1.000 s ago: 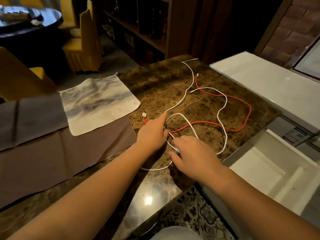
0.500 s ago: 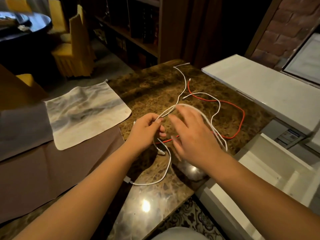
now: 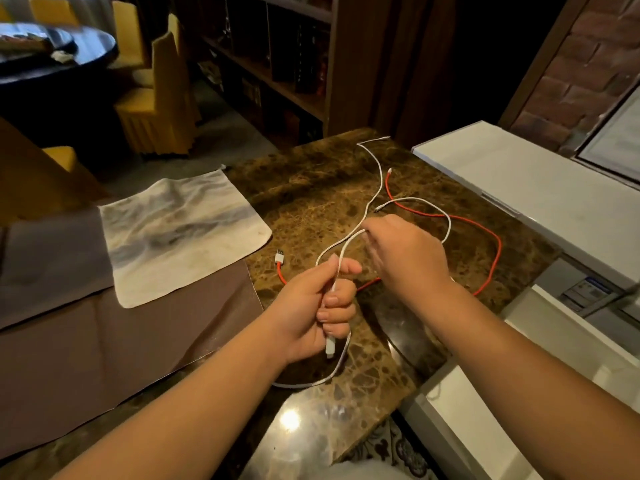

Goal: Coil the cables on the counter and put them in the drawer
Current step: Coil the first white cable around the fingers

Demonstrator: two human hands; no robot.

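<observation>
Head view shows the left hand (image 3: 313, 311) gripping one end of a white cable (image 3: 372, 202) in curled fingers, likely as an anchor for coiling, while the right hand (image 3: 403, 251) pinches the same cable just beyond it to draw a loop. Its far length trails across the tabletop (image 3: 311, 188) beyond the hands. Two white cables seem present, though where they overlap is unclear, plus one red cable (image 3: 491, 244) lying behind the right hand. Right of that hand, one drawer (image 3: 519, 393) stands open.

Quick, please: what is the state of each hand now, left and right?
Left hand: closed, gripping the white cable near its plug.
Right hand: closed, pinching the same white cable.
</observation>
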